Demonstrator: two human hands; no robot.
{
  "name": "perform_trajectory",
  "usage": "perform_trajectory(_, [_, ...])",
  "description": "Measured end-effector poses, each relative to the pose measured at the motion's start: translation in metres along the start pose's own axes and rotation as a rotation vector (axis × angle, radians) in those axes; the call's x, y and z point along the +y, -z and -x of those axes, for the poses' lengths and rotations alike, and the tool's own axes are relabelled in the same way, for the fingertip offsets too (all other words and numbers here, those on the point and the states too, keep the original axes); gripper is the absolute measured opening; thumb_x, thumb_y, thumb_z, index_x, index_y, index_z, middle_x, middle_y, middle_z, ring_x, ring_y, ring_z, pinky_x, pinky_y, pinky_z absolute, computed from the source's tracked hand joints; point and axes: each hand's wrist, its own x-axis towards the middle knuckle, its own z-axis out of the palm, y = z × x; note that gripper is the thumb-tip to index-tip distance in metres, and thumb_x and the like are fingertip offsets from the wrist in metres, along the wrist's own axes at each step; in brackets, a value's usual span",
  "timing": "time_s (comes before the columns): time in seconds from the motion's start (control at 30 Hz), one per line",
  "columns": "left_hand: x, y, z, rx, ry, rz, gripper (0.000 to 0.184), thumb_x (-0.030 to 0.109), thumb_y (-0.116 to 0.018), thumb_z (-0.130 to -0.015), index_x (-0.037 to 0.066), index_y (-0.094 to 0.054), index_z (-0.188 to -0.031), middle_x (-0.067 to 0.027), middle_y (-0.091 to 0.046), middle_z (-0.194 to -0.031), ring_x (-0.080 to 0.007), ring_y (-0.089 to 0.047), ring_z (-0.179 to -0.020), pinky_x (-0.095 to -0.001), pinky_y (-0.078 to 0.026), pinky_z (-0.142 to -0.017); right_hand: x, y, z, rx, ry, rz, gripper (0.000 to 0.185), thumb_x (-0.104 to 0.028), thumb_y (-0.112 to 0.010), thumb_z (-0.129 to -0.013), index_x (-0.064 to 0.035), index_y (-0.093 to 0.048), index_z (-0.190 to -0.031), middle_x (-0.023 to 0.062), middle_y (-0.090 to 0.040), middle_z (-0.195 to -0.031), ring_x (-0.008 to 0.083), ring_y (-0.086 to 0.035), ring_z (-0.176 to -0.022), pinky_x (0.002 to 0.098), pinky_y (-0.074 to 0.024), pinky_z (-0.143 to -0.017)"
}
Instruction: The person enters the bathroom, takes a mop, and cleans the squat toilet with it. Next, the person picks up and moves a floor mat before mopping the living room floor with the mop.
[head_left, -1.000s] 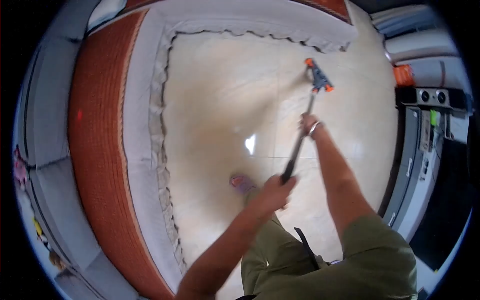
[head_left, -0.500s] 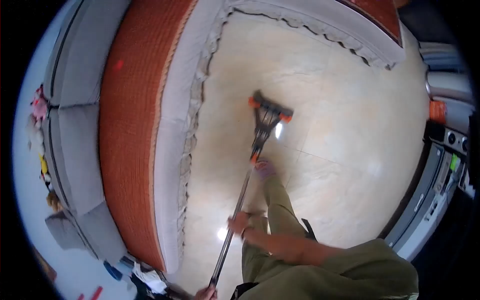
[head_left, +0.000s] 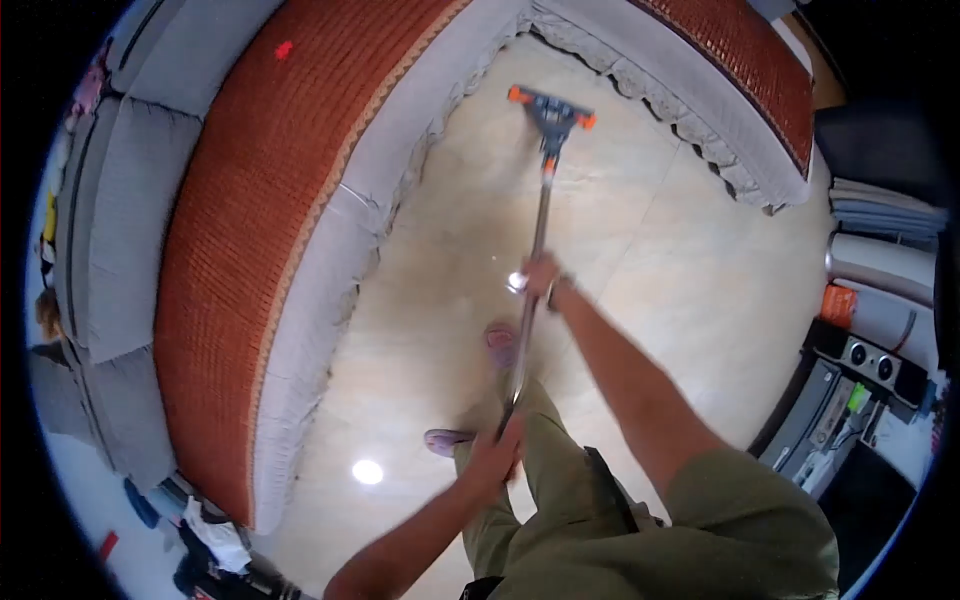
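Observation:
A mop (head_left: 545, 200) with a long metal pole and a dark grey head with orange ends (head_left: 552, 112) reaches forward over the pale tiled floor (head_left: 640, 290). My left hand (head_left: 494, 452) is wrapped round the dark grip at the pole's near end. Further up, my right hand (head_left: 541, 277) closes round the middle of the pole; a bracelet shows on that wrist. The mop head is near the inner corner of the sofa's ruffled skirt. Whether it touches the floor I cannot tell.
A grey sofa (head_left: 145, 225) with a red-brown cover (head_left: 250, 250) runs along the left and across the top. At the right are a low cabinet (head_left: 800, 420), a speaker (head_left: 870, 358) and an orange packet (head_left: 838, 306). My feet in purple sandals (head_left: 500, 343) stand below.
The mop head has swung from the right to close by my foot, then out forward towards the sofa corner. Both hands have moved with the pole, and the view has turned.

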Motion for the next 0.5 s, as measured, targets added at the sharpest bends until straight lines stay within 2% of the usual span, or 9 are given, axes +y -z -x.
perform_trajectory(0.03, [0.041,-0.014,-0.029,-0.097,-0.091,-0.049,0.034,0.038,-0.047,-0.086,0.01,-0.045,-0.067,0.0014,-0.042,-0.053,-0.0098,-0.036,-0.038,-0.0254,-0.028,-0.035,-0.021,0.042,-0.015,0.156,-0.138,-0.062,0.029,-0.025,-0.05,-0.082,-0.0025,-0.054,-0.1,0.0124,-0.058,-0.099,0.0235,-0.06,-0.069,0.0324,-0.0462,-0.046])
perform_trajectory(0.07, [0.066,-0.034,-0.062,-0.063,-0.19,0.113,0.033,0.036,-0.048,-0.086,0.009,-0.045,-0.068,0.0009,-0.043,-0.052,-0.0101,-0.038,-0.038,-0.026,-0.03,-0.035,-0.062,0.059,-0.015,0.554,-0.258,-0.313,0.056,-0.026,-0.054,-0.079,-0.0001,-0.026,-0.12,0.0177,-0.057,-0.092,0.0247,-0.056,-0.049,0.0334,-0.0458,-0.04])
perform_trajectory(0.13, [0.118,-0.04,-0.094,-0.092,-0.253,0.224,0.031,0.035,-0.049,-0.086,0.008,-0.048,-0.072,0.0009,-0.041,-0.053,-0.0102,-0.035,-0.038,-0.0256,-0.034,-0.037,-0.117,0.106,-0.018,0.417,-0.301,-0.252,0.032,-0.016,-0.045,-0.083,-0.0005,-0.025,-0.104,0.02,-0.051,-0.085,0.0245,-0.058,-0.053,0.0356,-0.0461,-0.038])
perform_trajectory(0.2, [0.119,-0.017,-0.101,-0.041,-0.231,0.295,0.032,0.035,-0.048,-0.087,0.008,-0.048,-0.07,0.0016,-0.04,-0.052,-0.0096,-0.035,-0.04,-0.0248,-0.032,-0.038,-0.139,0.097,-0.027,0.452,-0.362,-0.246,0.032,-0.015,-0.045,-0.083,-0.0005,-0.028,-0.105,0.019,-0.053,-0.085,0.0257,-0.061,-0.063,0.0366,-0.0479,-0.041])
perform_trajectory(0.27, [0.09,0.041,-0.094,-0.1,-0.316,0.082,0.031,0.034,-0.048,-0.087,0.008,-0.048,-0.071,0.0021,-0.04,-0.054,-0.0081,-0.035,-0.042,-0.0237,-0.03,-0.039,-0.085,0.055,-0.081,0.082,-0.297,-0.214,0.028,-0.02,-0.047,-0.083,0.0001,-0.038,-0.1,0.0185,-0.053,-0.086,0.0265,-0.061,-0.063,0.0363,-0.0477,-0.041])
perform_trajectory(0.33, [0.032,0.098,-0.05,0.097,-0.133,-0.026,0.033,0.037,-0.048,-0.086,0.009,-0.047,-0.068,0.0023,-0.039,-0.053,-0.0075,-0.034,-0.043,-0.0237,-0.027,-0.04,-0.002,-0.054,-0.091,-0.135,-0.079,-0.276,0.04,-0.033,-0.054,-0.079,0.0031,-0.05,-0.095,0.0177,-0.055,-0.087,0.0301,-0.056,-0.09,0.0481,-0.046,-0.075])
perform_trajectory(0.43, [-0.114,0.179,0.044,0.134,0.343,-0.111,0.049,0.052,-0.037,-0.087,0.012,-0.044,-0.06,0.0008,-0.037,-0.046,-0.0098,-0.035,-0.04,-0.0244,-0.03,-0.04,0.075,-0.368,0.024,-0.365,0.236,-1.513,0.018,-0.027,-0.039,-0.09,-0.0127,-0.047,-0.083,-0.0001,-0.045,-0.071,0.0152,-0.046,-0.063,0.0302,-0.0408,-0.056])
perform_trajectory(0.47, [-0.171,0.193,0.091,0.164,0.478,0.019,0.052,0.054,-0.035,-0.086,0.011,-0.044,-0.058,-0.0003,-0.038,-0.045,-0.0108,-0.037,-0.039,-0.0248,-0.031,-0.039,0.041,-0.4,0.092,-0.313,0.029,-1.111,0.029,-0.029,-0.044,-0.087,-0.0074,-0.027,-0.098,0.0052,-0.049,-0.07,0.0189,-0.05,-0.062,0.0318,-0.0428,-0.056])
perform_trajectory(0.5, [-0.193,0.194,0.148,0.205,0.529,0.009,0.048,0.054,-0.041,-0.083,0.011,-0.046,-0.061,0.0,-0.041,-0.046,-0.0101,-0.04,-0.037,-0.0242,-0.031,-0.036,0.003,-0.429,0.162,-0.36,-0.158,-0.595,0.059,-0.031,-0.049,-0.084,-0.002,-0.007,-0.113,0.0105,-0.053,-0.07,0.0226,-0.054,-0.062,0.0335,-0.0449,-0.055])
